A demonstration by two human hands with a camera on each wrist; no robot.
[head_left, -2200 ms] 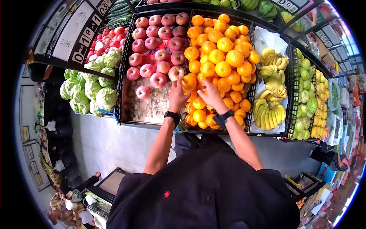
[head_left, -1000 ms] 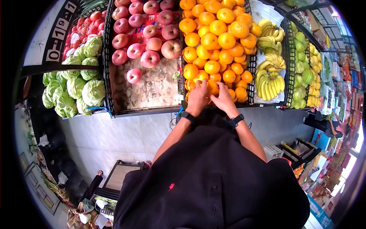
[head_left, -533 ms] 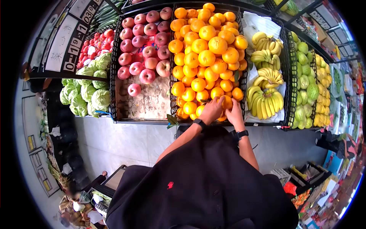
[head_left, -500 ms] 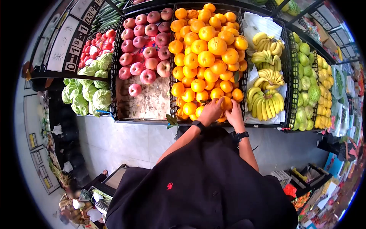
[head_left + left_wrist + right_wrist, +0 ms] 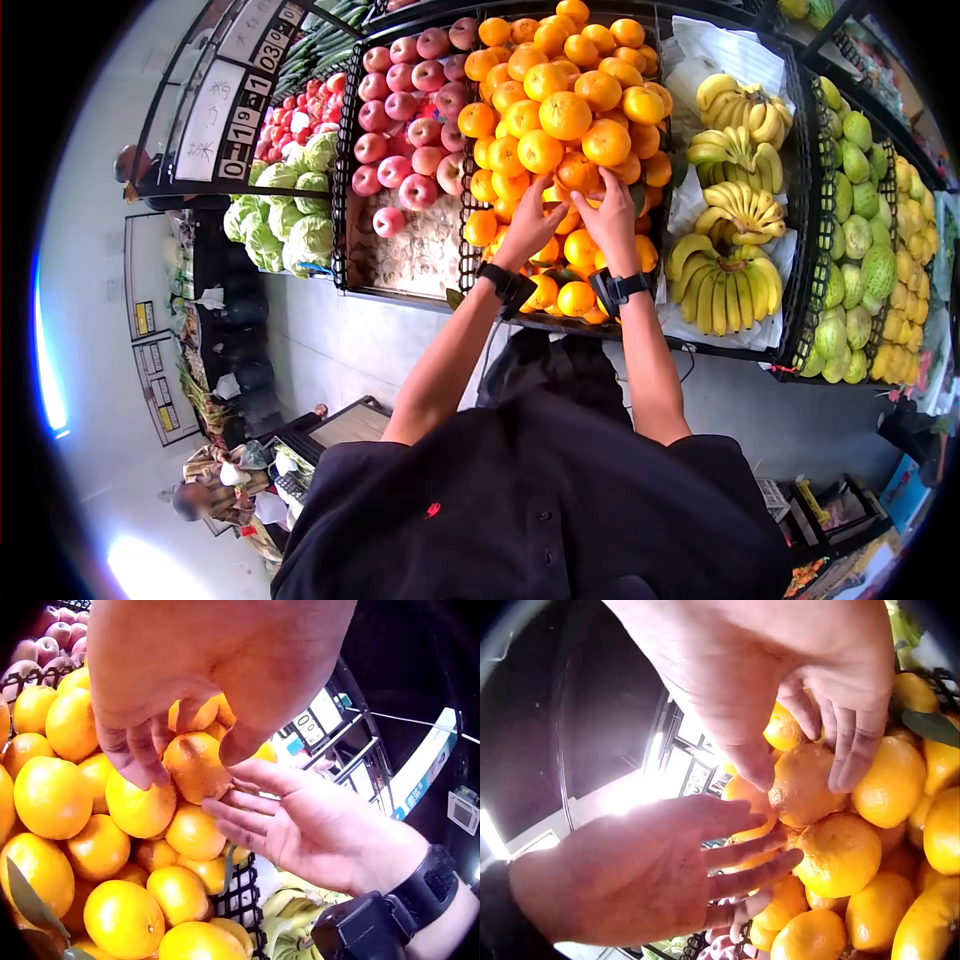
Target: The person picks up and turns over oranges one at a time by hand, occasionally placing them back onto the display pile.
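Both hands reach onto the pile of oranges in the head view, at either side of one orange. The left hand has thumb and fingers apart, as does the right hand. The left wrist view shows the left hand over that orange, fingers on its left and thumb at its right; the right hand touches it with nearly straight fingers. Seen from the right wrist, the right hand spans the orange without visibly gripping it, and the left hand has spread fingers beside it.
Left of the oranges stand a crate of apples and, beyond it, cabbages and tomatoes. Bananas lie on white sheeting at the right, with green fruit farther right. A black rail crosses the upper left.
Both hands have moved from the pile's front edge farther up into it, to a different orange. The head view has shifted, with the displays appearing farther right.
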